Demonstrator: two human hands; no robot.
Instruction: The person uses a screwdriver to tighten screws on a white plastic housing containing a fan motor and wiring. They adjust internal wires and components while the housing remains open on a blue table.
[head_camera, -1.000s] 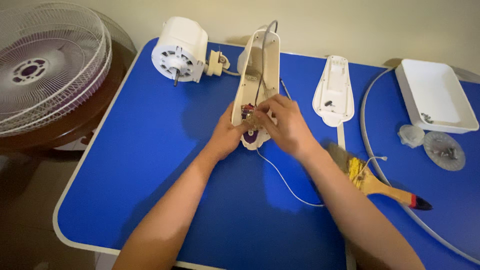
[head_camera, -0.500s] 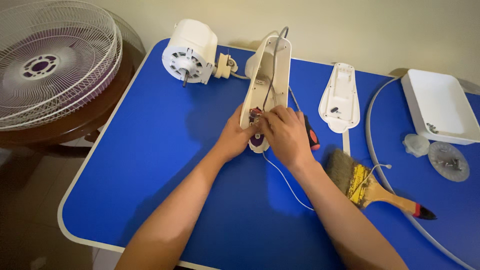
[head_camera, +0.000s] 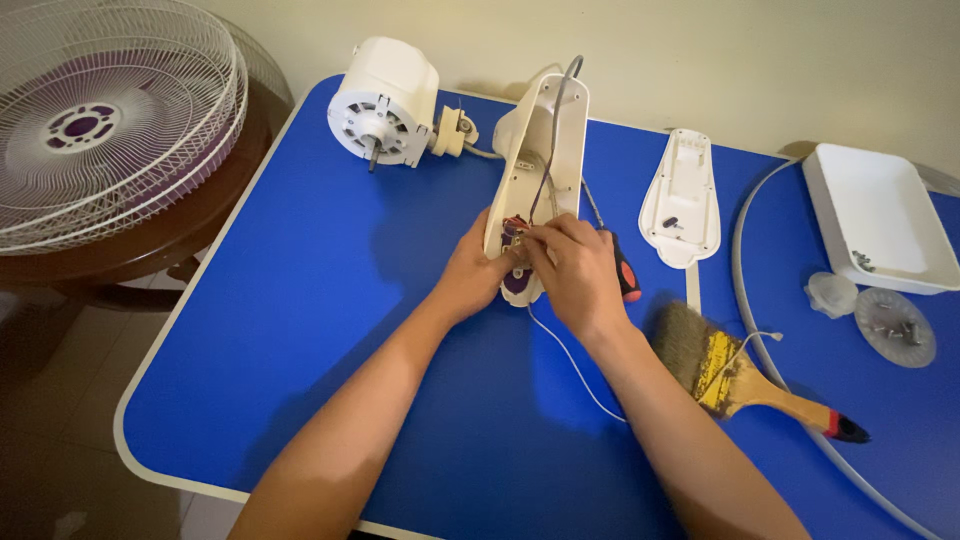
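Note:
An opened cream fan housing (head_camera: 545, 150) lies on the blue table (head_camera: 330, 300), with wires and a small switch part showing inside its near end. My left hand (head_camera: 470, 275) grips the housing's near left edge. My right hand (head_camera: 572, 270) rests over the near end, fingertips pinching at the wires and switch part inside. A white cord (head_camera: 575, 365) runs out from under my right hand toward me. The white fan motor (head_camera: 385, 100) sits at the far left, joined to the housing.
A screwdriver with a red-and-black handle (head_camera: 625, 275) lies beside my right hand. The housing's cover (head_camera: 682, 195), a paintbrush (head_camera: 740, 375), a white tray (head_camera: 880, 220), two small clear caps (head_camera: 895, 325) and a grey ring (head_camera: 745, 300) lie to the right. A fan grille (head_camera: 90, 120) sits on a brown table at left.
Both hands stay on the housing's near end, with the right fingers shifting slightly over the wires. The camera has drifted, so everything sits a little lower and to the right in view.

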